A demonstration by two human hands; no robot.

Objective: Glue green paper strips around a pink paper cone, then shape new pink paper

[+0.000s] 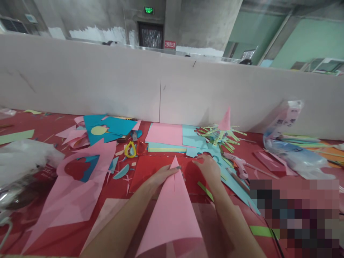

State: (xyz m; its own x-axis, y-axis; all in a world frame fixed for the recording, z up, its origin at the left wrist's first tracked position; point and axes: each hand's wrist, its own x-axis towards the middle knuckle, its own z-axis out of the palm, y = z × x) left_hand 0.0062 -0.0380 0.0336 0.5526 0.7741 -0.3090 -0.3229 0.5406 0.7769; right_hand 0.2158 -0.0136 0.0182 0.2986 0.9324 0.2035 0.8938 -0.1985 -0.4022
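Observation:
A large pink paper cone point(174, 215) lies in front of me, its tip pointing away and its wide mouth towards me. My left hand point(168, 173) is closed on it near the tip, thumb on top. To the right of the tip, my right hand point(208, 168) is over the far right part of a red sheet point(147, 168). Its thumb and forefinger look apart, and nothing shows between them. Just beyond those fingers are light blue paper point(195, 137) and small dark cut-outs. A thin green strip point(205, 190) lies beside my right forearm.
Yellow-handled scissors point(130, 150) and pink offcuts point(77, 200) are on the left. A smaller pink cone point(225, 120) tops a spiky green paper piece at the back right, near a pink glue gun point(239, 165). A white partition point(107, 82) closes off the far side.

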